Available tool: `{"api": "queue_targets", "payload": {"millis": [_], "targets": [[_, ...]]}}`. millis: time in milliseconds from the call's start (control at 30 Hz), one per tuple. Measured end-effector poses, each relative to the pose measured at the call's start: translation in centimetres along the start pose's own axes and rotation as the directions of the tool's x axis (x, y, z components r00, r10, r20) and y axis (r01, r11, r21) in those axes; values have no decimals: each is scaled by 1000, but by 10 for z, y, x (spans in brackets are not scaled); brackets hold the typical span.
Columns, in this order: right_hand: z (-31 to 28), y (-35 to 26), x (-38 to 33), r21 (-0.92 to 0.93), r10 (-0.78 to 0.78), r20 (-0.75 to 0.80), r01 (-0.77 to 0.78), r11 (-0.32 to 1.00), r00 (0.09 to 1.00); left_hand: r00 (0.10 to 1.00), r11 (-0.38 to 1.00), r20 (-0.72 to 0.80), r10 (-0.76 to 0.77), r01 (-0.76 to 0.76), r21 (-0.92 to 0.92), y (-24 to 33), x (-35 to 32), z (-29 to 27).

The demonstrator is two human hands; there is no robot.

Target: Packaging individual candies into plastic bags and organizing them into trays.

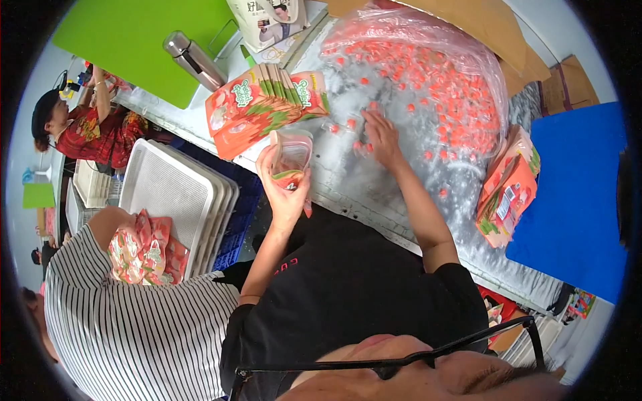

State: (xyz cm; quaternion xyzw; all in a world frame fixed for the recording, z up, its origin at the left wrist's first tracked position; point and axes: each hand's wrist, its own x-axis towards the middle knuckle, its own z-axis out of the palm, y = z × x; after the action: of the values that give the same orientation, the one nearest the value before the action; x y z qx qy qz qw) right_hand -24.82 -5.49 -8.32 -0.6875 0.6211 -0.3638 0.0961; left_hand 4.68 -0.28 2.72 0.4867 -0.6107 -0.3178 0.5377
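My left hand (282,190) holds an open orange-and-clear pouch (291,155) upright at the near edge of the metal table (374,184). My right hand (381,134) lies on the table among small orange wrapped candies (441,87), fingers curled over a few of them. The candies spread out of a big clear plastic bag (428,40). A fanned stack of empty orange-and-green pouches (264,107) lies just left of the held pouch.
More orange pouches (509,190) lie to the right beside a blue board (578,200). A steel flask (192,60) and a green board (144,37) sit at the back left. Stacked grey trays (177,200) stand left; a person in stripes (134,321) holds filled packets (142,247).
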Motion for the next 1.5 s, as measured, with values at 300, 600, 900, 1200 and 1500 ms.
{"api": "queue_targets", "payload": {"millis": [300, 600, 900, 1200, 1500], "targets": [[-21, 17, 2, 309, 119, 139, -157, 938, 983, 1000, 1000, -30, 7, -6, 31, -20, -4, -3], [-19, -14, -24, -19, -45, 61, 47, 999, 997, 1000, 1000, -19, -15, 15, 0, -25, -1, -1], [12, -50, 12, -189, -296, 194, 332, 924, 935, 997, 996, 12, 81, -82, 48, -9, 6, -2], [4, -55, -27, -82, -344, 104, 353, 932, 933, 991, 994, 92, 99, -102, 35, -5, 12, 2], [6, -49, -41, 34, -214, -81, 218, 975, 973, 983, 995, 165, 85, -91, 29, -14, 10, 13]]}}
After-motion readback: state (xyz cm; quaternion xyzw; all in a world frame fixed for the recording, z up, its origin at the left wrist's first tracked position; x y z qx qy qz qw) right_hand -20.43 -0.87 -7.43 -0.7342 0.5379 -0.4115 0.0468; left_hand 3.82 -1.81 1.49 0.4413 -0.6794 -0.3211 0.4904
